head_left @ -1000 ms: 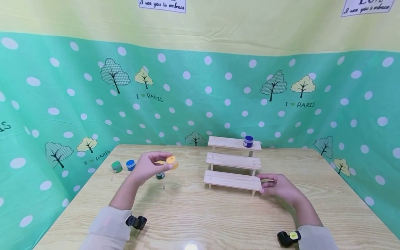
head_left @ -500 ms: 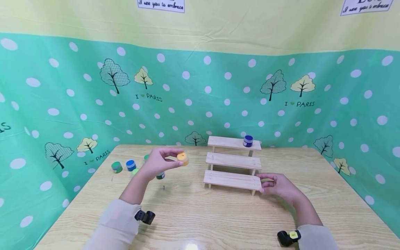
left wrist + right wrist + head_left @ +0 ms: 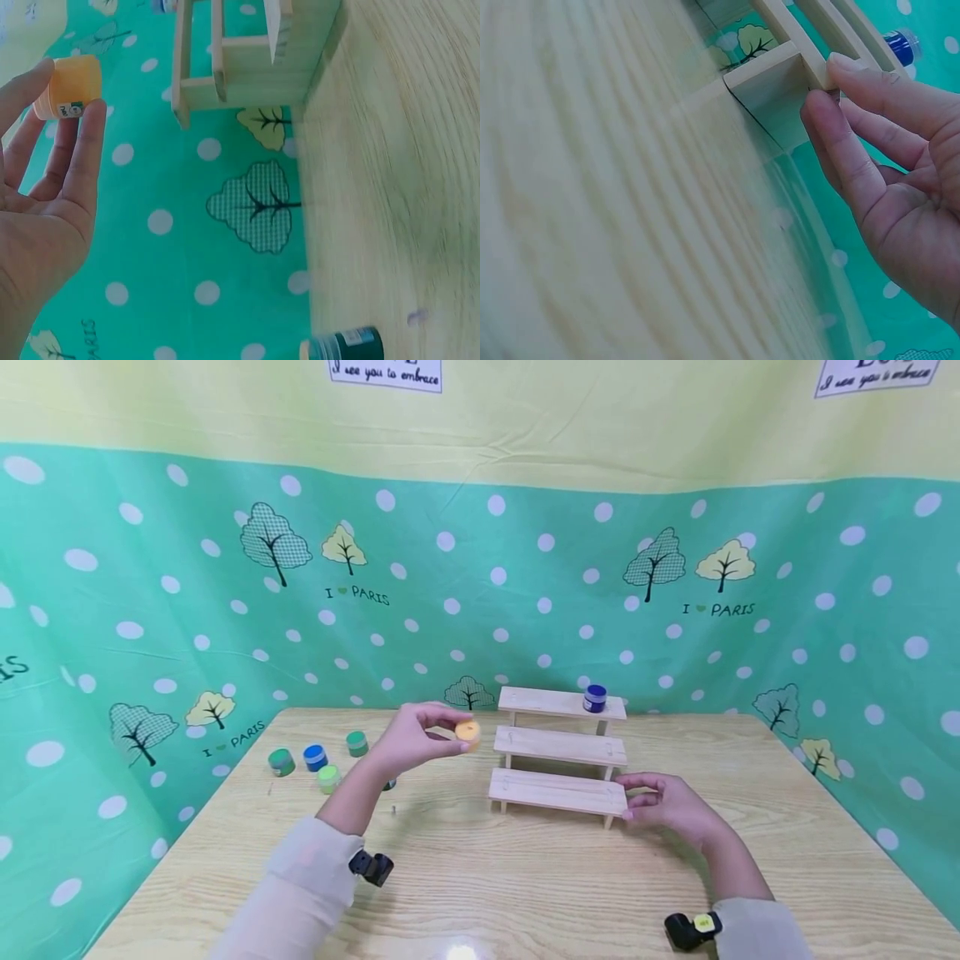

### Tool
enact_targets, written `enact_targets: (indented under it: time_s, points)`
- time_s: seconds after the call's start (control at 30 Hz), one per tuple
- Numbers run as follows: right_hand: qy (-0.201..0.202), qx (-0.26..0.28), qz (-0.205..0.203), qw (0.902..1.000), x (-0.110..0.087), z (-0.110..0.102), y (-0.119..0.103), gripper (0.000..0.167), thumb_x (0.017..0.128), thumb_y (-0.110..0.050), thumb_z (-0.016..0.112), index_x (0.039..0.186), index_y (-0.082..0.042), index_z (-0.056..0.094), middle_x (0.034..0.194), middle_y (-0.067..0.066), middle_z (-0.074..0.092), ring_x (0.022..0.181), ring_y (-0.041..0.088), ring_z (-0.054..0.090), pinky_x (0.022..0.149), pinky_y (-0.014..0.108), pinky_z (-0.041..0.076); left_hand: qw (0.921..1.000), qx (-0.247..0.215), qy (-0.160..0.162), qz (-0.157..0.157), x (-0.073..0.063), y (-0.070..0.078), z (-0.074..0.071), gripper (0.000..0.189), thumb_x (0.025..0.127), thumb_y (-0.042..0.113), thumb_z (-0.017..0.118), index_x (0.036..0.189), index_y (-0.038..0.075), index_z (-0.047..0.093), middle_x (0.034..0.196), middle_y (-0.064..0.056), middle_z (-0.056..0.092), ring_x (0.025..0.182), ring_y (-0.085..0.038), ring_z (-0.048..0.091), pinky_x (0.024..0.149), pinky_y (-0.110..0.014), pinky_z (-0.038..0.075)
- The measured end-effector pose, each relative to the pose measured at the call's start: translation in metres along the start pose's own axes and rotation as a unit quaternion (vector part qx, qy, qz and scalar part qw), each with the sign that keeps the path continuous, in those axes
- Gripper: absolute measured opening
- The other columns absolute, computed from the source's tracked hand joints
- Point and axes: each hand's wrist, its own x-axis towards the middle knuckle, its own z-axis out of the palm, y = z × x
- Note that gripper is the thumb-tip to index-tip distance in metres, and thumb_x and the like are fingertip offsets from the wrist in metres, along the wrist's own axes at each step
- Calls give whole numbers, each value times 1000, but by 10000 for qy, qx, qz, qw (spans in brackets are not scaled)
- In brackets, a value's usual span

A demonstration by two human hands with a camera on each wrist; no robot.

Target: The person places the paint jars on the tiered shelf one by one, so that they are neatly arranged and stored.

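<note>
A small orange paint jar is pinched between the thumb and fingers of my left hand, held up above the table, left of the three-tier wooden stand. In the left wrist view the orange jar shows a small label on its side. My right hand pinches the right end of the stand's lowest step; in the right wrist view the thumb lies on the board with fingers beneath. A dark blue jar stands on the top step, toward its right end.
On the table's left are a green jar, a blue jar, another green jar and a light green jar. A dark green jar is partly hidden behind my left forearm. A polka-dot cloth hangs behind the table.
My left hand has carried the orange jar rightward and slightly up, toward the stand, uncovering the light green and a green jar. My right hand stays at the lowest step.
</note>
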Motion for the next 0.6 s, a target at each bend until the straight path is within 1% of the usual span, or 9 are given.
enact_targets:
  time_s: [0.17,0.3,0.43,0.6]
  points:
    - [208,-98,119,9997,0,3,0,64,79,-5,80,134,9,51,120,21,59,93,23,65,78,32,57,9999,-8,-75,92,10,3,11,38,76,9,83,113,6,72,108,-7,66,100,-22,63,84,-33,57]
    - [267,-84,166,9995,0,4,-1,63,79,-4,80,134,8,51,120,21,59,92,24,64,77,33,58,9998,-23,-106,136,19,6,19,39,76,9,84,113,5,72,106,-7,66,98,-22,64,82,-33,57]
    - [244,-65,147,9996,1,4,-1,64,78,-3,80,134,9,51,119,21,60,92,23,64,76,33,58,9998,-92,-78,139,28,10,27,39,75,9,84,112,4,72,106,-8,67,98,-22,65,81,-32,58]
    - [192,-14,111,9998,0,3,-1,65,78,-3,80,134,11,50,118,21,60,92,22,64,77,34,58,9994,-298,25,183,37,16,38,39,75,7,84,112,4,72,106,-8,67,97,-22,66,80,-32,58]
